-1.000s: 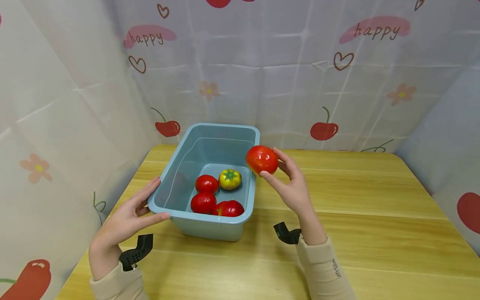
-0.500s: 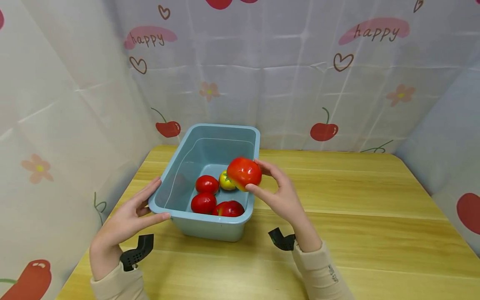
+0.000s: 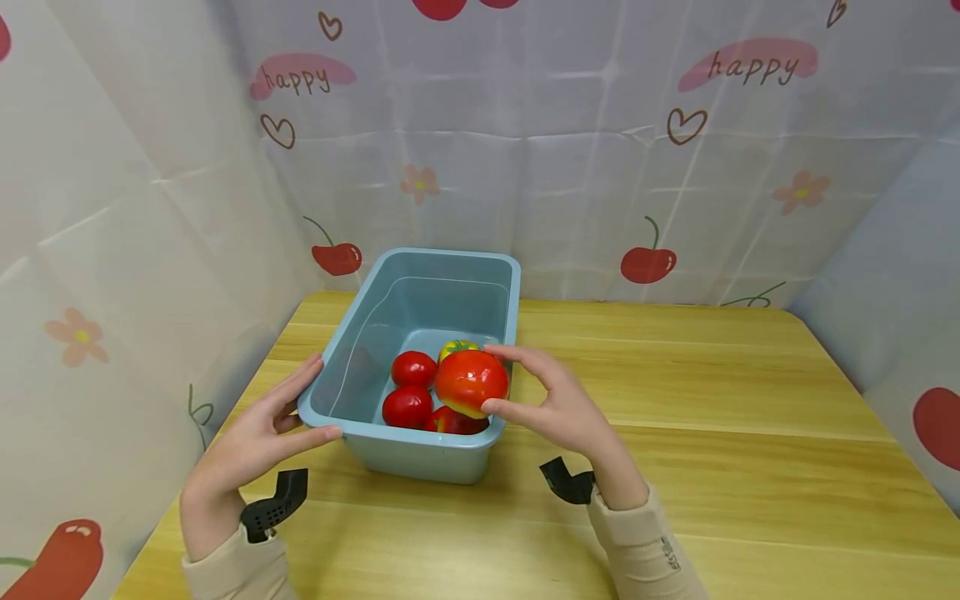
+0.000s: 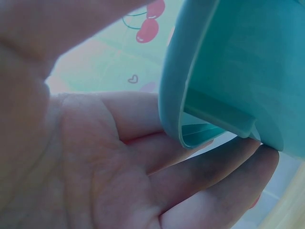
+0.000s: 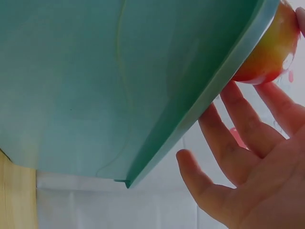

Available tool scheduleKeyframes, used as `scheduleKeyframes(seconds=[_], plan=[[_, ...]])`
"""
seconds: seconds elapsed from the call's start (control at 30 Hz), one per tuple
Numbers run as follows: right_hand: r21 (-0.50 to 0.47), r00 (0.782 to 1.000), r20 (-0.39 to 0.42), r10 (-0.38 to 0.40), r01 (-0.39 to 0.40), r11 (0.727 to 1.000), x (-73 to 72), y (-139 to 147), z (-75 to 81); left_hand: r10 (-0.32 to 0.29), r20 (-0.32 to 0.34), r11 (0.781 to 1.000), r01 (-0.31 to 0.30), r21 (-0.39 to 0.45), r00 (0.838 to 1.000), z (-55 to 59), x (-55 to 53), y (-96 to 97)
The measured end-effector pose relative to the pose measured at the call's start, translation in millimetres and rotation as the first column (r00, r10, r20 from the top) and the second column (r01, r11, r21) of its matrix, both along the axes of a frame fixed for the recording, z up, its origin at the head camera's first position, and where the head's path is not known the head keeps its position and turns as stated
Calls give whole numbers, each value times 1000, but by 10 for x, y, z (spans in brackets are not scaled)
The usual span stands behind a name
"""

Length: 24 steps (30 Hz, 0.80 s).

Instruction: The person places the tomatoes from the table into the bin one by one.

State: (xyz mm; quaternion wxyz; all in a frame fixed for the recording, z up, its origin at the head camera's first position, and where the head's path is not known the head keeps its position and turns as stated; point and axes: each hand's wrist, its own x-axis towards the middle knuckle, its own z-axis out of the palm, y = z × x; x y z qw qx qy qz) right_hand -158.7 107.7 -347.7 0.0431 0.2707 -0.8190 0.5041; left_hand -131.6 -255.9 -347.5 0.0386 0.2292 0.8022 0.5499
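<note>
A red tomato (image 3: pixel 471 382) with a yellowish underside is pinched between the thumb and fingers of my right hand (image 3: pixel 558 408), over the right side of a light blue plastic tub (image 3: pixel 431 455). In the right wrist view, the tub's rim partly hides this tomato (image 5: pixel 269 52). My left hand (image 3: pixel 251 433) holds the tub's near left corner, thumb at the front rim and fingers along the left side. Inside lie red tomatoes, one (image 3: pixel 414 369) behind another (image 3: pixel 407 407). The held tomato partly covers a yellow tomato (image 3: pixel 456 348) with a green top and more red fruit (image 3: pixel 457 422).
The tub stands on a light wooden table (image 3: pixel 712 433), toward its left side. A printed curtain (image 3: pixel 570 167) hangs behind the table and along both sides. Each wrist carries a black camera mount, the left one (image 3: pixel 273 507) close below the tub's front.
My right hand has carried the red tomato left and toward me, from beside the right rim to above the tub's inside. The left hand and the tub have stayed put.
</note>
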Motion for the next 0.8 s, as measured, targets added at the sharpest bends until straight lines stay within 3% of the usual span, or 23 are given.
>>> scheduleKeyframes(seconds=[0.37,0.5,0.6,0.67,0.8], plan=[[40,994,-50,100,-98,994,35,20,8,-5,-3,1000,5,1,1000,-6,-11,0],[42,995,-49,91,-89,995,46,36,18,35,-27,997,-37,-67,999,15,9,16],[40,996,-45,71,-70,997,63,56,18,93,-79,979,-106,-174,993,52,53,39],[41,997,-46,59,-57,998,77,79,19,138,-123,952,-166,-258,983,89,97,64],[50,997,-63,37,-34,998,115,156,35,194,-195,909,-251,-332,961,188,194,142]])
